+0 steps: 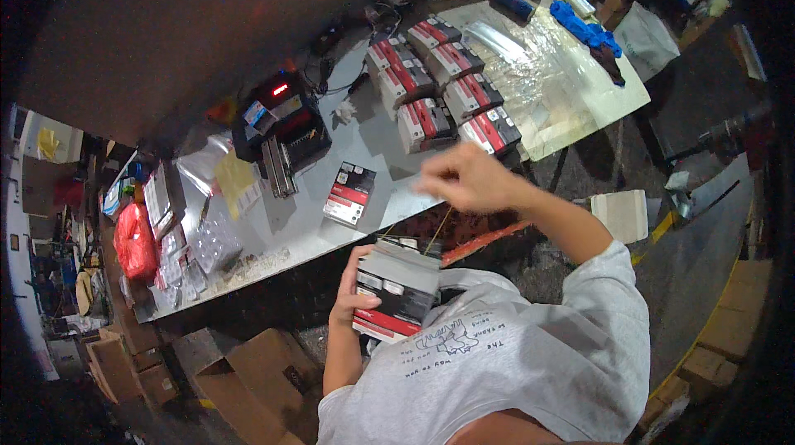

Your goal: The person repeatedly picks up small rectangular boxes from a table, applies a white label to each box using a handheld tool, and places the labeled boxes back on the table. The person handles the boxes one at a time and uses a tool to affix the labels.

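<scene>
My left hand (352, 300) is wrapped round a bundle of flat black, red and white cartons (396, 292), held close to my body below the table's front edge. Up and to the right of it, my right hand (464, 180) has its fingers closed and is somewhat blurred. Two thin yellowish strands, like a stretched rubber band (440, 228), run between the bundle and the right fingers. A single carton of the same colours (349, 193) lies on the grey table (306, 234), left of my right hand.
Bundles of similar cartons (426, 124) stand in two rows at the table's back. A black device with a red display (281, 118) sits left of them. Clear film covers a pale board (617, 105) at right. A red plastic bag (135, 242) and cardboard boxes (265, 375) are at left.
</scene>
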### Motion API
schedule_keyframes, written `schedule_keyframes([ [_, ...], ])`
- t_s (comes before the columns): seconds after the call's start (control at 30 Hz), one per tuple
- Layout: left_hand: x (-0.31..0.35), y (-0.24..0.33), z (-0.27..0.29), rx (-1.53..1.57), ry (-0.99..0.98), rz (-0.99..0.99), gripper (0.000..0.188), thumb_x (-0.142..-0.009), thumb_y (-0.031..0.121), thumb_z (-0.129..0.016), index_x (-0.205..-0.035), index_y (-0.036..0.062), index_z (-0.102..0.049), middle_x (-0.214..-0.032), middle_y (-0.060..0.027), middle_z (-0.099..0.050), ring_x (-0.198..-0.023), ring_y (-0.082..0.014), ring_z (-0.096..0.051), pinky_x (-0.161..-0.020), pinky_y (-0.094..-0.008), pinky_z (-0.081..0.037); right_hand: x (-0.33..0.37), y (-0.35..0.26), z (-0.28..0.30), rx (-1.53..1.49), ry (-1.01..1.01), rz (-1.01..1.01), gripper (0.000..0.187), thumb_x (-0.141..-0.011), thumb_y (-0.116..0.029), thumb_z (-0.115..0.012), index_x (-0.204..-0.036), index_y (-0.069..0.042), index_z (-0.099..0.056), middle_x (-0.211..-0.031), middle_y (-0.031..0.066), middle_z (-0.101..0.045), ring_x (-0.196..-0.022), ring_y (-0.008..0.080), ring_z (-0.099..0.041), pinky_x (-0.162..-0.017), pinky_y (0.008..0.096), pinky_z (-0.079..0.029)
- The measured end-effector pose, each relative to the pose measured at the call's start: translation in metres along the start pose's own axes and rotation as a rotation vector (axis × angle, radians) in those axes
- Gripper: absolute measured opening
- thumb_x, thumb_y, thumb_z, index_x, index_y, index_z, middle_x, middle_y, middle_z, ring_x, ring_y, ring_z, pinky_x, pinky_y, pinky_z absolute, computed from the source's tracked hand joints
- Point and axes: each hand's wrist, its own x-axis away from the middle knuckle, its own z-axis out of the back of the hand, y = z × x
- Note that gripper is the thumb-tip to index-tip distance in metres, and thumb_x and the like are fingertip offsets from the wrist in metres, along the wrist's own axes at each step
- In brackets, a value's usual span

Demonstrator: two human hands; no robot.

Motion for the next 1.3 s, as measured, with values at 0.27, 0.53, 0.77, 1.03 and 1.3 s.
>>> schedule_keyframes([
  [0.27, 0.008, -0.036, 0.015, 0.389, 0.118, -0.029, 0.072, -0.043, 0.025, -0.066, -0.107, 0.0034, -0.042, -0.102, -0.0138, -0.054, -0.096, -0.0263, -0.055, -0.091, -0.0373, -0.043, 0.046, -0.041, -0.087, -1.551, 0.023, -0.191, 0.048, -0.094, -0.028, -0.047, -0.133, -0.001, -0.038, -0.085, 0.0010, -0.055, -0.086, 0.0136, -0.053, -0.092, 0.0311, -0.034],
  [0.53, -0.011, -0.008, -0.004, -0.041, -0.179, 0.122, 0.080, -0.041, 0.027, -0.074, -0.112, 0.0030, -0.045, -0.105, -0.0096, -0.048, -0.105, -0.0216, -0.047, -0.095, -0.0312, -0.032, 0.005, -0.063, -0.031, -0.804, 0.192, -0.018, 0.034, -0.095, -0.020, -0.044, -0.126, -0.007, -0.050, -0.058, -0.0063, -0.036, -0.050, 0.0043, -0.029, -0.048, 0.0217, -0.028],
  [0.77, -0.026, 0.005, -0.014, -0.284, -0.420, 0.033, 0.085, -0.044, 0.036, -0.073, -0.117, 0.0020, -0.046, -0.109, -0.0081, -0.047, -0.108, -0.0207, -0.043, -0.097, -0.0289, -0.026, -0.032, -0.043, 0.048, -0.670, 0.220, 0.006, 0.025, -0.092, -0.019, -0.047, -0.102, -0.003, -0.063, -0.060, -0.0045, -0.042, -0.052, 0.0042, -0.036, -0.048, 0.0198, -0.031],
  [1.03, 0.027, -0.041, 0.035, 0.220, 0.102, -0.082, 0.076, -0.055, 0.039, -0.067, -0.118, 0.0017, -0.047, -0.111, -0.0092, -0.053, -0.103, -0.0225, -0.052, -0.091, -0.0316, -0.039, 0.093, 0.119, -0.082, 0.055, -0.111, -0.529, 0.015, -0.082, -0.010, -0.057, -0.092, -0.004, -0.067, -0.087, 0.0131, -0.061, -0.085, 0.0254, -0.058, -0.076, 0.0337, -0.045],
  [1.3, 0.055, -0.065, 0.052, 0.438, 0.329, -0.083, 0.073, -0.058, 0.039, -0.065, -0.118, 0.0019, -0.048, -0.111, -0.0096, -0.054, -0.103, -0.0233, -0.052, -0.091, -0.0328, -0.039, 0.159, 0.206, -0.153, 0.090, -0.150, -0.512, 0.013, -0.070, -0.001, -0.056, -0.081, 0.001, -0.064, -0.085, 0.0183, -0.062, -0.082, 0.0329, -0.061, -0.071, 0.0403, -0.049],
])
